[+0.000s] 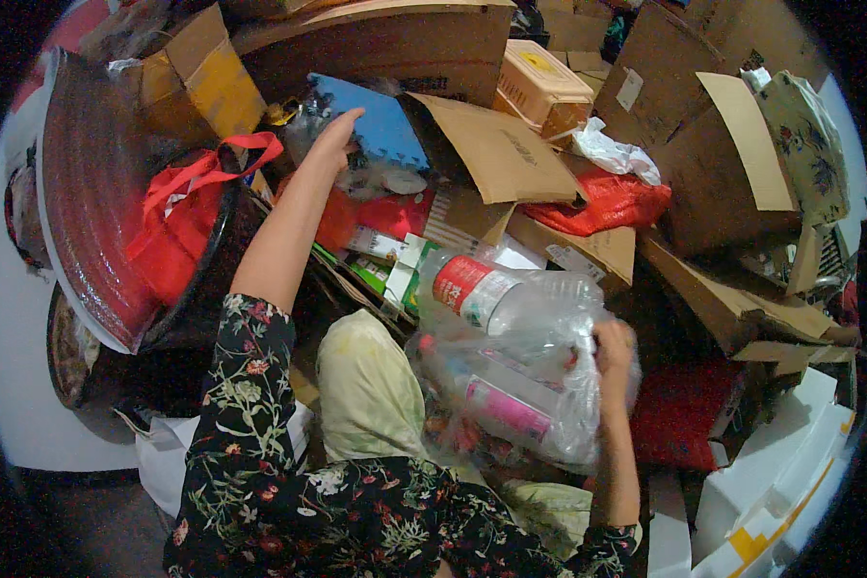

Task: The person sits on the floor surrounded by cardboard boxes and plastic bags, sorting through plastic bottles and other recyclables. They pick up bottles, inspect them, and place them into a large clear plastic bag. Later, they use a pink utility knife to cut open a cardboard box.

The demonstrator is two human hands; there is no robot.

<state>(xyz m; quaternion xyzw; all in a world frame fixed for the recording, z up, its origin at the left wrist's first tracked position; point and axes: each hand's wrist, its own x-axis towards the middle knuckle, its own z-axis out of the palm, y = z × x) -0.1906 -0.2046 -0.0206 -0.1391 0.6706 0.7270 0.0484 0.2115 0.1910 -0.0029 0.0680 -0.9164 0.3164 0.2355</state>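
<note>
My left hand [339, 141] reaches forward over a blue foam mat tile [383, 119] with toothed edges. Whether the fingers grip the tile or only lie on it is unclear. Just below that hand are crumpled clear plastic and a red plastic piece [397, 213]. My right hand [614, 350] grips the side of a clear plastic bag [571, 311]. Inside or against the bag lie a large clear bottle [473, 292] with a red and white label and another bottle with a pink label [509, 408]. My knee in pale trousers is between my arms.
A dark round tub [90, 217] with a red cloth bag [180, 224] stands at left. Cardboard boxes [506, 148] fill the far side, with a peach plastic crate [545, 83] among them. A red plastic bag [600, 206] lies right of centre. White foam pieces [773, 448] stand lower right.
</note>
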